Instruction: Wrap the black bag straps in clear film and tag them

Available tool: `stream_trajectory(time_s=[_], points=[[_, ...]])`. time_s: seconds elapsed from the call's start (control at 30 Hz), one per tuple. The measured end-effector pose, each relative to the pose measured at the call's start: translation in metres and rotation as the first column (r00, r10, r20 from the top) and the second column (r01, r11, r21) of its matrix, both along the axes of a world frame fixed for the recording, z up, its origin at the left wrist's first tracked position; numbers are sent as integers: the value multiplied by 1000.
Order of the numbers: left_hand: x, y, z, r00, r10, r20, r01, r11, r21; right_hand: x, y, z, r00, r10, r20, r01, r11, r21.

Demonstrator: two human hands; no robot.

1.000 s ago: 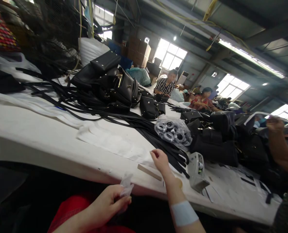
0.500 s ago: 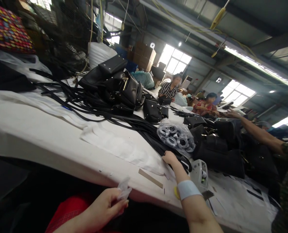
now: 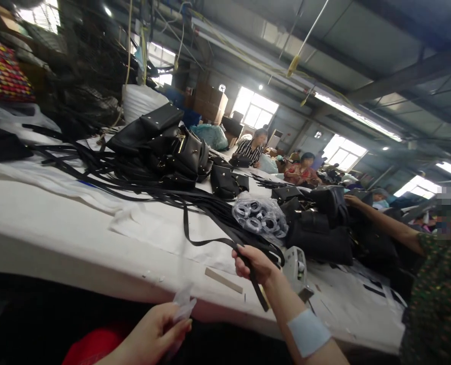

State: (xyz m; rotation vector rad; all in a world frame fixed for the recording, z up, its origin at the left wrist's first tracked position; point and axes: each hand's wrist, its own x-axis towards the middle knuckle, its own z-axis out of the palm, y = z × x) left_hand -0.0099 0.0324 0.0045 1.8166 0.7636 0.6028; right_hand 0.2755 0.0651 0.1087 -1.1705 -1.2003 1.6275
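Observation:
My right hand (image 3: 256, 264) is closed around a black strap (image 3: 210, 242), whose free end hangs below the fingers while the rest curves back to the pile of black straps (image 3: 213, 205) on the table. Between the thumb and fingers of my left hand (image 3: 163, 324), in front of the table edge, is a crumpled piece of clear plastic film (image 3: 184, 303). Close beyond my right hand lies a clear plastic bag of ring-shaped coils (image 3: 261, 215). A grey-white tape dispenser (image 3: 296, 268) stands just right of my right wrist.
Black leather bags (image 3: 164, 147) are heaped at the back left, more black bags (image 3: 320, 235) on the right. A flat tan strip (image 3: 223, 280) lies near the front edge of the white table (image 3: 69, 233). A co-worker's arm (image 3: 388, 220) reaches over the right-hand bags; two people sit farther back.
My right hand has lifted a black strap from the pile and drawn it toward me. My left hand still pinches the plastic film. The camera view has shifted to the right.

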Motion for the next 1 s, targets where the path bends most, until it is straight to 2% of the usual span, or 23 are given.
stream_trajectory(time_s=[0.07,0.1,0.13,0.2,0.27,0.3,0.33,0.4,0.47,0.57,0.67,0.77,0.87,1.0], points=[[-2,1,-2,1000,-3,-14,3,1000,22,-8,-26,9,978,-80,-193,120,971,208],[-3,1,-1,1000,-6,-21,6,1000,31,-9,-40,16,957,-100,-273,189,928,322],[-5,0,1,1000,-6,-26,7,999,45,-9,-56,24,932,-109,-347,262,862,433],[-7,-3,12,1000,-12,-29,14,995,97,-4,-87,43,875,-109,-472,415,670,615],[-9,-8,27,999,-48,-21,51,984,169,3,-111,59,834,-108,-542,525,461,716],[-9,-10,35,996,-87,-13,88,973,214,6,-118,65,832,-133,-539,541,412,733],[-10,-12,43,993,-119,-17,119,962,247,7,-120,68,839,-190,-510,540,411,734],[-9,-15,54,987,-161,-27,162,943,291,5,-115,65,842,-368,-393,536,498,682],[-9,-17,60,983,-180,-34,181,934,307,-5,-102,52,796,-544,-264,582,568,583],[-10,-19,62,981,-189,-36,191,938,288,-23,-87,27,736,-655,-171,637,584,503],[-13,-19,63,966,-258,6,252,951,180,-32,-84,8,738,-669,-88,596,586,548],[-17,-19,66,926,-359,121,362,932,-6,-34,-85,0,795,-607,10,500,664,556],[-22,-18,68,904,-366,221,405,900,-164,-34,-86,-1,838,-542,67,427,727,539],[-25,-18,69,892,-356,278,423,874,-238,-35,-82,-2,851,-522,65,409,734,542]])
